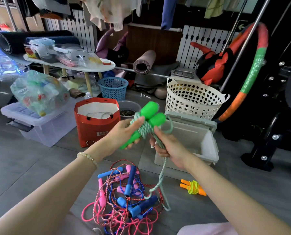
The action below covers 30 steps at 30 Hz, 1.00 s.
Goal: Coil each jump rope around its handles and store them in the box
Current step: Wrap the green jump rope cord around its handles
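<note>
The left hand (122, 133) grips a pair of bright green plastic handles (151, 116) held side by side, its fingers curled under their thin ends and its thumb pressed on the turns of pale green-and-white braided rope (143, 128) wound round their middle. Just beside it, the right hand (170, 146) is closed in a fist round the loose run of that rope, which drops from under the hand to the grey tiled floor (22, 158). Beyond the right hand stands a pale grey plastic box (212, 150), its lid tipped back. Below and between the two hands lies a tangled heap of pink, blue and red-and-white jump ropes (124, 200). Below the right hand, apart from the heap, lies an orange-handled jump rope (193, 187) with its yellow cord wound round the handles. A pale bead bracelet (88, 157) sits on the left wrist. Beyond the left hand stands a red paper bag (97, 129), and past the box a cream plastic basket (192, 99) pierced with hearts.
</note>
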Tool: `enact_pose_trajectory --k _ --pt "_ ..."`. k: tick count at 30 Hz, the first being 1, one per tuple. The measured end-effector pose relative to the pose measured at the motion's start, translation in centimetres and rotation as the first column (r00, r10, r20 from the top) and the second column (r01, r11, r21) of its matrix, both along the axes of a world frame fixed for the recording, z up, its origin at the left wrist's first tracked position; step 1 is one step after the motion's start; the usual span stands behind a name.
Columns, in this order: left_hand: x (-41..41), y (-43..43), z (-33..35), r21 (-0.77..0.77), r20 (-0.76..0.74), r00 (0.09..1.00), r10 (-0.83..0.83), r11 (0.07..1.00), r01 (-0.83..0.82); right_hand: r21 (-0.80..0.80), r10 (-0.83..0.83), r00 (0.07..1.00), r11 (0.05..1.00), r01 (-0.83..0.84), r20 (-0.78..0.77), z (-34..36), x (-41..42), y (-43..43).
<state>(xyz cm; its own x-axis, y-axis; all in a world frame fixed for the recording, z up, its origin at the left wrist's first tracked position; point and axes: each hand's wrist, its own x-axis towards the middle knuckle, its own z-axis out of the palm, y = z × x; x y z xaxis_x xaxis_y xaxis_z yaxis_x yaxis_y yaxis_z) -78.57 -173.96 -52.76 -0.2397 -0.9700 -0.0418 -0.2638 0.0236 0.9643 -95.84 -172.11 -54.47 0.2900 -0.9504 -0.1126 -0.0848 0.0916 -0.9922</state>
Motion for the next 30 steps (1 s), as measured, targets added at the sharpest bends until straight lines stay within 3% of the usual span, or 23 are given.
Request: enact_pose_trajectory --k 2,5,6,8,12,15,19,22,26,28,30 --pt "0.3 -0.7 0.0 -0.003 -0.06 0.993 0.101 0.995 -0.101 -0.118 0.023 0.973 0.992 -0.051 -0.229 -0.7 1.0 0.1" --pt "0.5 -1.1 -0.5 0.0 -0.098 0.981 0.167 0.986 -0.168 -0.28 -0.04 0.771 0.942 -0.182 -0.636 -1.6 2.1 0.3" --pt "0.5 -1.2 -0.7 0.012 -0.111 0.973 0.2 0.98 -0.2 -0.293 -0.058 0.69 0.929 -0.228 -0.721 -1.6 2.3 0.4" --pt "0.8 -1.5 -1.0 0.021 -0.111 0.96 0.257 0.966 -0.256 -0.317 -0.081 0.615 0.904 -0.285 -0.784 -1.0 2.4 0.6" --pt "1.3 -1.9 -1.4 0.032 -0.095 0.95 0.298 0.954 -0.296 -0.413 -0.148 0.596 0.847 -0.336 -0.79 0.6 2.0 0.9" --pt "0.9 -1.7 -1.3 -0.011 -0.047 0.965 0.259 0.965 -0.26 -0.426 -0.148 0.699 0.872 -0.242 -0.7 1.3 1.7 0.6" --pt "-0.4 -1.3 -0.8 -0.196 0.069 0.989 0.134 0.973 -0.118 -0.456 -0.176 0.776 0.876 -0.158 -0.606 1.4 1.5 -0.6" --pt "-1.1 -1.0 -1.1 -0.185 0.056 0.997 0.045 0.982 -0.034 -0.356 -0.157 0.879 0.934 -0.016 -0.45 1.1 1.1 -1.3" --pt "-1.1 -0.8 -1.1 -0.007 -0.047 0.997 -0.057 0.998 0.057 -0.248 -0.121 0.873 0.969 -0.001 -0.472 0.1 1.0 -1.4" --pt "-1.0 -0.5 -1.1 -0.007 -0.075 0.989 -0.125 0.992 0.125 -0.2 -0.106 0.882 0.98 0.013 -0.459 0.1 0.8 -1.3" --pt "-1.0 -0.5 -1.2 -0.044 -0.012 0.988 -0.155 0.987 0.154 -0.146 -0.103 0.892 0.988 0.042 -0.44 0.3 0.8 -1.0"
